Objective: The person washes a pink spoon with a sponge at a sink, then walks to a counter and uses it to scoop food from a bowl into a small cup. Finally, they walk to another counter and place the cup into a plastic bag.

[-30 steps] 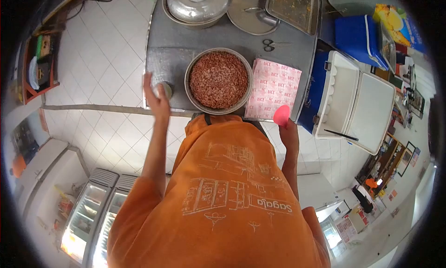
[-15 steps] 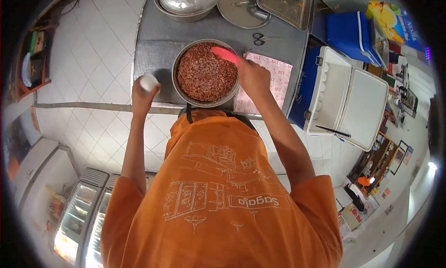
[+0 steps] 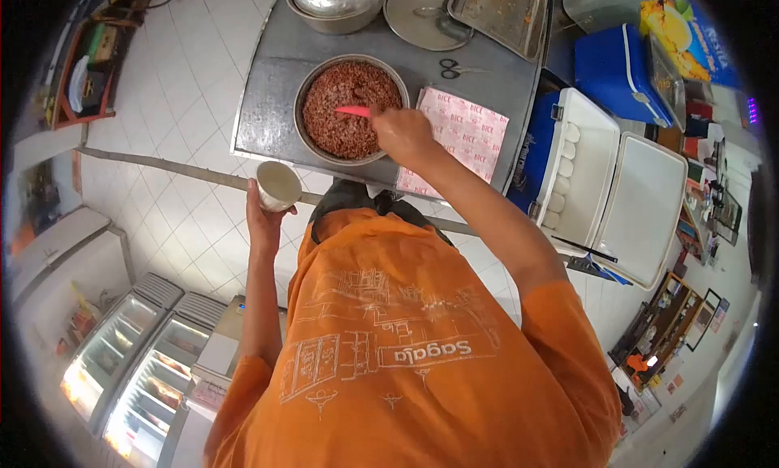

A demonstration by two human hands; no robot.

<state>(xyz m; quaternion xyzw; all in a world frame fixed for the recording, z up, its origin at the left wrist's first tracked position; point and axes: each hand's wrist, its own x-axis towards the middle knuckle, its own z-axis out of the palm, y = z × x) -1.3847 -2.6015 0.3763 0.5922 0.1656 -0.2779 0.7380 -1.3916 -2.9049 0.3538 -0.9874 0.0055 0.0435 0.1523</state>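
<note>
In my left hand (image 3: 265, 222) is a white cup (image 3: 280, 185), held by its side beyond the table's front edge. Its mouth faces up towards me and its pale inside shows. My right hand (image 3: 404, 133) is closed around a pink spatula (image 3: 353, 111), whose blade rests in reddish-brown cooked grain (image 3: 345, 86) that looks like red rice. The grain fills a round metal pot (image 3: 299, 131) near the front of the table. Most of the spatula's handle is hidden by my fingers. Beneath my right forearm lies a stack of pink printed paper sheets (image 3: 466, 131).
The metal table (image 3: 268, 86) also carries scissors (image 3: 461, 68), a lidded pot (image 3: 335, 9), a round lid (image 3: 418, 21) and a baking tray (image 3: 503, 13). An open blue cooler box (image 3: 641, 196) stands at the right, with several white round-topped items (image 3: 564, 166) inside.
My left hand has turned the cup mouth-up and brought it closer to my body. The spatula has moved from the pot's upper right edge to the middle of the grain.
</note>
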